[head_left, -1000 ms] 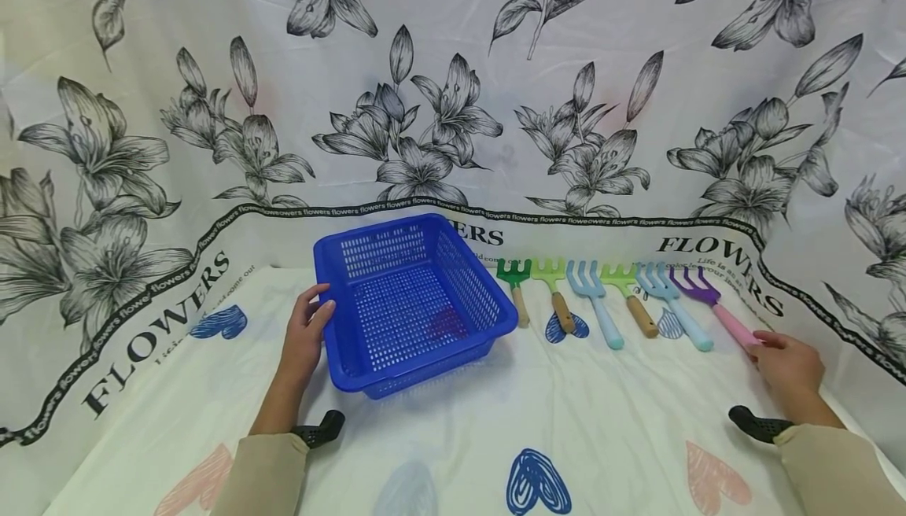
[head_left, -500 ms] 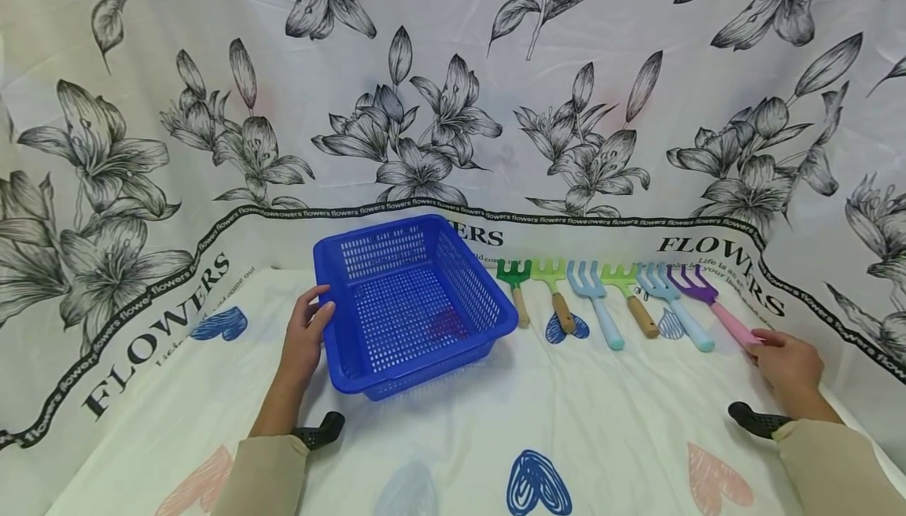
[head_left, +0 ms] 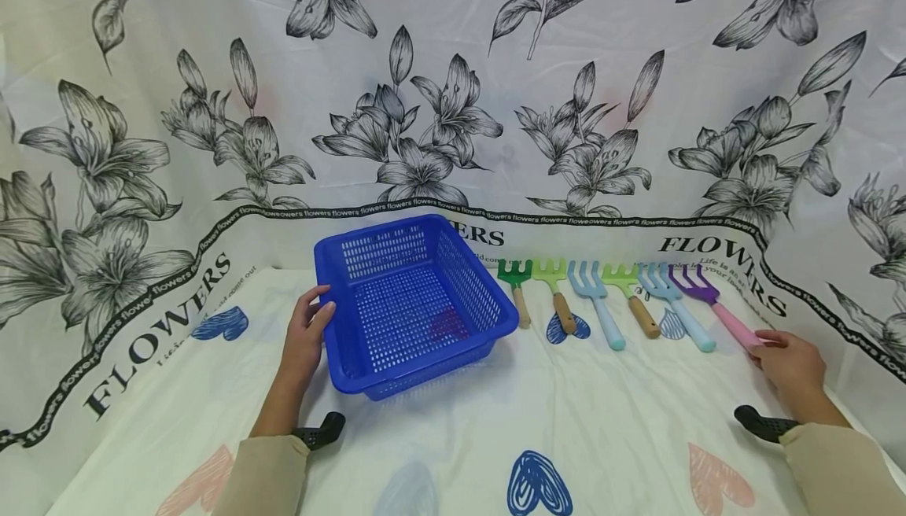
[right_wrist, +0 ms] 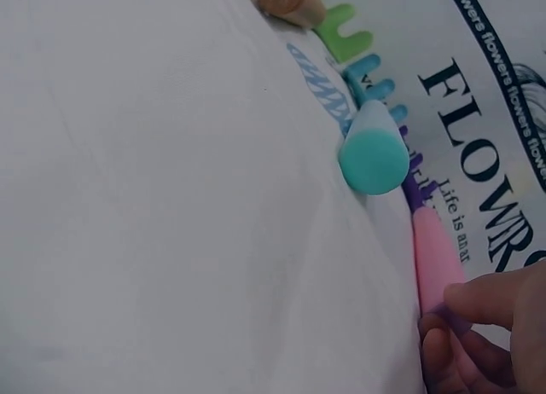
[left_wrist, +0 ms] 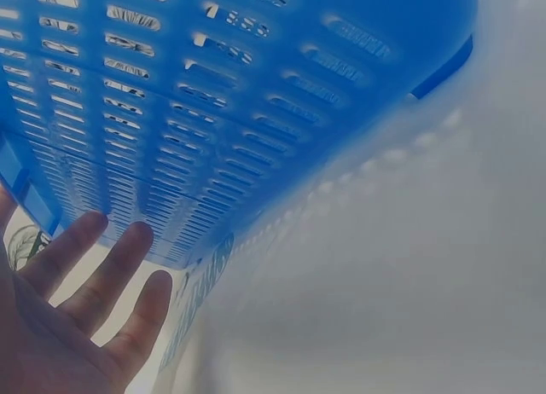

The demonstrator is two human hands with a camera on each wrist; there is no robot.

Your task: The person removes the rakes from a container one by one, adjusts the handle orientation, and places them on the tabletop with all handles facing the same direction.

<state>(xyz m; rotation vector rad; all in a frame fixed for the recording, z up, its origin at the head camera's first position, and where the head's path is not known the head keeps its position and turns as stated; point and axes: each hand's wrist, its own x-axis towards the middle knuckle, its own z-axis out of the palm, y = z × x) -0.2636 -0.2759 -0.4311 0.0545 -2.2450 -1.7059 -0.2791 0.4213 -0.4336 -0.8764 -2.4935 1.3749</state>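
A blue perforated plastic basket (head_left: 406, 319) sits left of centre on the cloth. My left hand (head_left: 307, 331) holds its left rim, thumb and forefinger at the edge. In the left wrist view, the other fingers (left_wrist: 119, 275) extend loosely beside the slotted outer wall. On the far right, my right hand (head_left: 793, 363) pinches the pink handle end of a hand rake (head_left: 736, 327) with purple tines. In the right wrist view the thumb lies against the pink handle (right_wrist: 435, 253). The rake still lies on the cloth, its tines pointing toward the backdrop.
Several more hand rakes lie in a row between basket and right hand: a dark green one (head_left: 519, 296), light green ones with wooden handles (head_left: 640, 315) and light blue ones (head_left: 605, 319). Behind them rises a flower-printed cloth (head_left: 453, 162). Hearts are printed on the white cloth (head_left: 623, 437).
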